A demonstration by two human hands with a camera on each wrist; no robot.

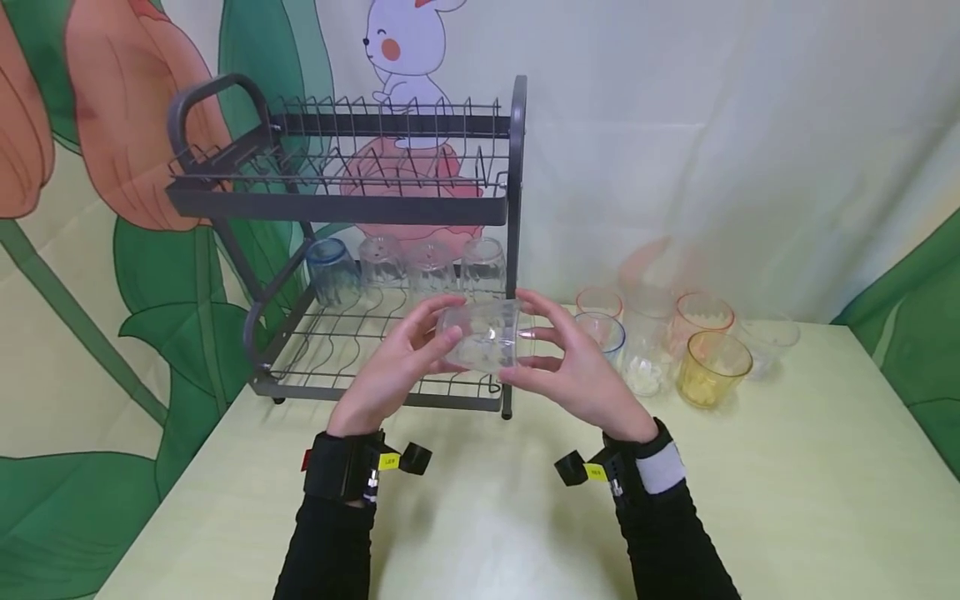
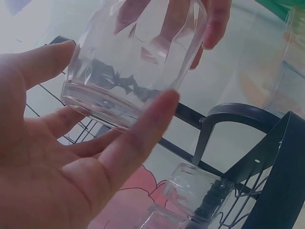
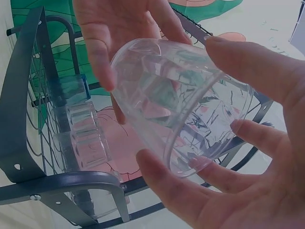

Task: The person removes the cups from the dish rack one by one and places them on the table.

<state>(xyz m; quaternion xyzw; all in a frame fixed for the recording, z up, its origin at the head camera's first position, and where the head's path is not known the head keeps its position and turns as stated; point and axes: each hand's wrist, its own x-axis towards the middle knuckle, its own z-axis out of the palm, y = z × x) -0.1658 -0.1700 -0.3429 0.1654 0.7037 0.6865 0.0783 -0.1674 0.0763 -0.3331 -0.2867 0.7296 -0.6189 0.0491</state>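
A clear faceted drinking glass (image 1: 483,337) lies on its side in the air between both hands, in front of the rack. My left hand (image 1: 397,362) holds its base end, thumb and fingers on opposite sides, as the left wrist view shows around the glass (image 2: 133,62). At the rim end my right hand (image 1: 581,371) grips it with spread, bent fingers. The right wrist view shows the glass's open mouth (image 3: 209,129) facing the right palm.
A dark two-tier dish rack (image 1: 337,208) stands behind the hands at left. Its lower tier holds a blue-tinted glass (image 1: 333,275) and several clear glasses (image 1: 429,267), upside down. Right of it, upright glasses stand on the table (image 1: 810,467), including a yellow glass (image 1: 712,371) and a blue-rimmed glass (image 1: 600,333).
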